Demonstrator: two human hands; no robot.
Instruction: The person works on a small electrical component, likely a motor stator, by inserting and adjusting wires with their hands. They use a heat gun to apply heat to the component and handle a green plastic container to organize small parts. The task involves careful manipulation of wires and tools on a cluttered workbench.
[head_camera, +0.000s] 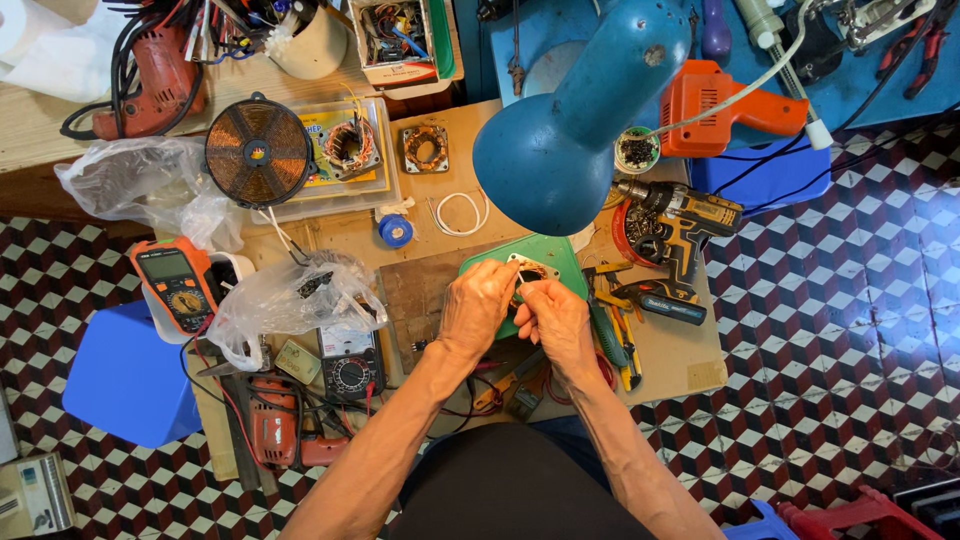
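We see both hands meeting near the middle of the table, just below the blue lamp. The left hand is curled around a small stator, a square metal frame with copper windings, gripping its left edge with fingers closed on it. The right hand sits at 4 o'clock from the stator, its thumb and forefinger pinched narrow on something thin at the stator's rim; we cannot tell what it is. The stator rests over a green tray, which lies on a dark board. At 9 o'clock from the hands lies a crumpled clear bag, and beyond it an orange multimeter. At 7 o'clock a black analog meter lies flat, with a red drill lower left of it. At 11 o'clock, well apart, a round copper coil lies on the table beside a second stator on a clear box lid. A third stator lies at 12 o'clock, with a white wire loop and a blue tape roll below it. At 3 o'clock a cordless drill lies on its side, with pliers just beside the right hand. At 1 o'clock an orange glue gun rests on a blue surface.
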